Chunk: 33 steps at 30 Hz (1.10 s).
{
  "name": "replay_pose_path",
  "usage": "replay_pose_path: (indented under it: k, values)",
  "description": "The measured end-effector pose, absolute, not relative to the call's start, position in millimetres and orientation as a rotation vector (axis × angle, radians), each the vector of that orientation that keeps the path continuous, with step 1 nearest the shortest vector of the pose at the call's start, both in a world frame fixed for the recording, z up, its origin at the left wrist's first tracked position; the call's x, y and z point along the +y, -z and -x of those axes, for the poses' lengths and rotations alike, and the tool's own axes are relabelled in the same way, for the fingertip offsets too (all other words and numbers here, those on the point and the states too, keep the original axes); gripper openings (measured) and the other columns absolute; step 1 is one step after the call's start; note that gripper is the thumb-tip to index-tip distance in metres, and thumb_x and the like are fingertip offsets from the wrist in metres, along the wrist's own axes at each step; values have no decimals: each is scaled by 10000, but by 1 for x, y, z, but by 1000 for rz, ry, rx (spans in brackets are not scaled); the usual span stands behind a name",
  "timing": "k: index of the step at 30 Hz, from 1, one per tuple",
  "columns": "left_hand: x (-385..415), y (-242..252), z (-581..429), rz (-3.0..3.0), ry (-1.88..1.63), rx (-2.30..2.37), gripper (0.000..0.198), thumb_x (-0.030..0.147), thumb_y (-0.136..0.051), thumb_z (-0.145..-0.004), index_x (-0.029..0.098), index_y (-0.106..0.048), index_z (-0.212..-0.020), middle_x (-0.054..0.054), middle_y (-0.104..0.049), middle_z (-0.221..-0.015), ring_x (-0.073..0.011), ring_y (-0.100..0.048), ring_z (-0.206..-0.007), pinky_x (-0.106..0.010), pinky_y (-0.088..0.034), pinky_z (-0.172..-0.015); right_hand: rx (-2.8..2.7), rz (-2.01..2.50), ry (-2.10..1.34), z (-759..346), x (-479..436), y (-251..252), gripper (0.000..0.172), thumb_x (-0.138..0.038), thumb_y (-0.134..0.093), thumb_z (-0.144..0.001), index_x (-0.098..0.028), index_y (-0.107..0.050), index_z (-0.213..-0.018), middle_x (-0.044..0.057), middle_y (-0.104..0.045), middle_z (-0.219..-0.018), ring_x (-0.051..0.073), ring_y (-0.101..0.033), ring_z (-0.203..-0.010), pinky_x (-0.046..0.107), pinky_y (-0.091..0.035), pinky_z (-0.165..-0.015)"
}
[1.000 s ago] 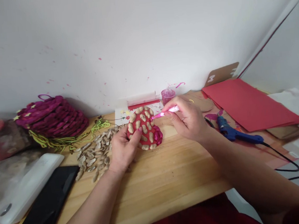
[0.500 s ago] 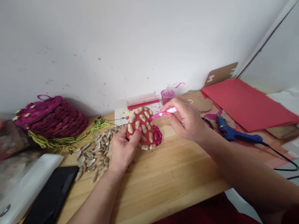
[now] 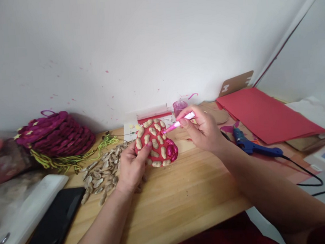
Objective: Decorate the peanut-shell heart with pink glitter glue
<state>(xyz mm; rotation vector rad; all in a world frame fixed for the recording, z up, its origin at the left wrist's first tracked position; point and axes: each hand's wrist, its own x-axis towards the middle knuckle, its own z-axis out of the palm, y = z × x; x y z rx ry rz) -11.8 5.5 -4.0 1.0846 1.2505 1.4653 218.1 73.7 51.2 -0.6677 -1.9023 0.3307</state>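
Observation:
My left hand [image 3: 132,165] grips the left edge of a red gourd-shaped piece [image 3: 149,148] with its thumb on the front. Peanut shells [image 3: 154,144] are stuck across its face. Several shells at its lower right [image 3: 172,150] are painted shiny magenta. A thin pink-and-white paintbrush [image 3: 180,122] is pinched between the thumb and fingers of my right hand [image 3: 202,129]. The brush tip touches or nearly touches a partly painted shell [image 3: 164,131] on the piece's right edge. Behind the right hand stands a small clear cup of magenta paint [image 3: 180,107].
Loose peanut shells [image 3: 101,176] lie left of my left hand. Further left are a stack of magenta peanut-covered pieces [image 3: 57,136], a white board [image 3: 30,215] and a black flat object [image 3: 50,228]. On the right sit a blue glue gun [image 3: 257,148] and red sheets [image 3: 271,115].
The brush tip has shifted slightly down and left along the piece's right edge, and the piece has tilted a little. The camera view has moved slightly. Both hands keep their grips.

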Motion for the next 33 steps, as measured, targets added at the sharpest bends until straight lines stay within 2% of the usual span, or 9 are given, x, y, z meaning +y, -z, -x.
replay_pose_path:
  k: [4,8,12,16,22,33]
  values:
    - [6,6,13,-1064,-1478,1219,347,486,-874,-803,187,-704,-850,22,-687,-650,-111,-550,-498,-216,-462,-487,-1848,688,-272,-221,77,-51,70,-283,-597,-1034,-245,-642,-996,22,-697,-923,183,-664,-878,370,-537,-834]
    - [7,9,13,-1007,-1462,1196,355,488,-877,-801,188,-701,-870,13,-698,-664,-112,-549,-484,-219,-440,-464,-1864,675,-386,-222,78,-51,94,-315,-595,-1041,-247,-641,-995,23,-698,-942,179,-659,-875,362,-534,-820]
    - [7,9,13,-961,-1452,1181,353,490,-869,-798,199,-678,-857,33,-653,-610,-94,-470,-424,-212,-364,-419,-1828,704,-330,-222,79,-49,112,-337,-604,-1043,-246,-642,-992,20,-685,-921,180,-649,-859,367,-527,-828]
    - [8,9,14,-961,-1439,1188,354,490,-869,-792,205,-667,-850,54,-602,-564,-89,-425,-399,-212,-302,-399,-1821,667,-396,-222,80,-50,139,-358,-583,-1059,-246,-628,-992,4,-676,-876,163,-636,-794,339,-528,-772]
    - [8,9,14,-937,-1436,1177,355,484,-873,-783,203,-669,-855,60,-588,-545,-87,-411,-384,-215,-285,-387,-1821,671,-346,-221,78,-51,120,-345,-587,-1051,-249,-634,-994,22,-695,-930,175,-647,-851,356,-536,-805]
    - [6,6,12,-927,-1448,1147,361,468,-901,-765,197,-670,-820,69,-573,-528,-67,-382,-368,-197,-280,-367,-1805,670,-398,-222,79,-52,149,-378,-591,-1049,-252,-636,-983,14,-681,-900,170,-646,-847,345,-532,-786]
